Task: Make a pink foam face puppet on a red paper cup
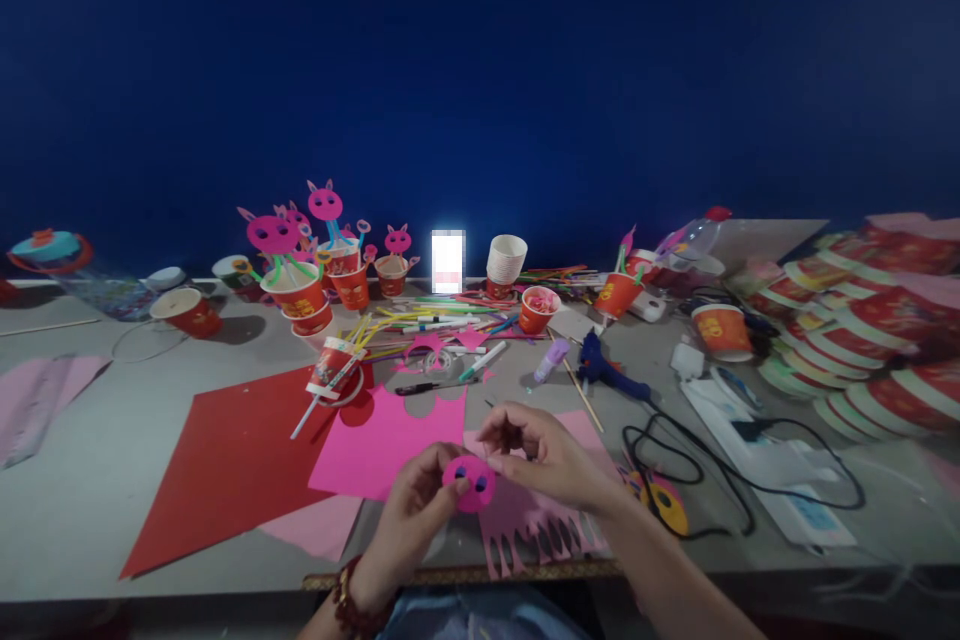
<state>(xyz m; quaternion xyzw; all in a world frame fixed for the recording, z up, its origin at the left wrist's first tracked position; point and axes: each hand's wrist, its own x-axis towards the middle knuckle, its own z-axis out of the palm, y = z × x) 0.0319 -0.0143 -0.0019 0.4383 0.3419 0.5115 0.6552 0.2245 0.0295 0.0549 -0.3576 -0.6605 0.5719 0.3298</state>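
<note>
"What's closest to us?"

"Light blue, softly creased cloth (pixel 469 617), at the bottom edge of the view."

"And the thing being held?"

"A bright pink round cutout (pixel 469 494), flat and thin like paper, with two dark oval holes. It's in the left hand (pixel 421 500), above the near part of the grey table (pixel 60 520)."

"How is it gripped?"

"Closed on it: the thumb presses the front, fingers behind. The forearm rises from below, a dark red beaded bracelet (pixel 346 600) round the wrist."

"The right hand (pixel 536 450)?"

"It comes in from the right, forearm slanting, fingers curled beside the cutout's upper edge. Whether they pinch anything, I can't tell."

"What's underneath?"

"A pale pink sheet (pixel 525 525), its near edge cut into narrow rounded slots. To its left, a hot pink sheet (pixel 390 445) with curved bites along the top overlaps a smooth, straight-edged red sheet (pixel 225 470)."
</note>
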